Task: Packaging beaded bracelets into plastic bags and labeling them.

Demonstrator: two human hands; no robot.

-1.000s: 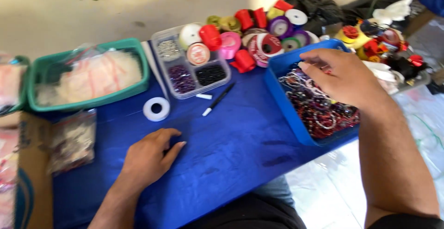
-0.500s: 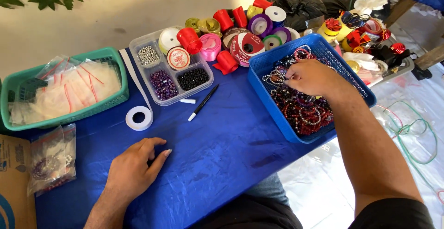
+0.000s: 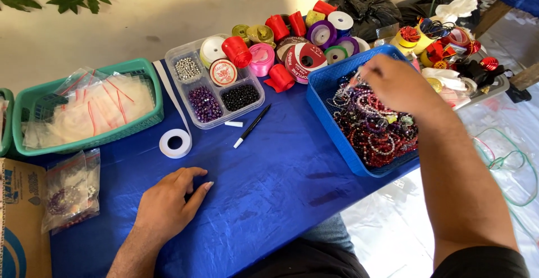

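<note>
My right hand (image 3: 393,84) reaches into a blue plastic tray (image 3: 331,126) heaped with beaded bracelets (image 3: 376,129) in red, purple and clear beads. Its fingertips pinch a strand of beads at the far left of the heap. My left hand (image 3: 168,202) lies palm down on the blue table cover (image 3: 269,182), fingers loosely together and holding nothing. A white tape roll (image 3: 175,143) sits just beyond it, and a black pen (image 3: 252,125) lies between the roll and the tray.
A clear compartment box (image 3: 193,112) holds silver, purple and black beads plus ribbon spools. More coloured ribbon spools (image 3: 303,37) crowd behind the tray. A green basket (image 3: 149,118) of plastic bags stands at left, above a bag of beads (image 3: 70,194) and a cardboard box (image 3: 19,222).
The view has shifted, so everything sits more to the right and lower. My right hand has moved deeper into the tray and closed its fingertips on beads. My left hand stays flat.
</note>
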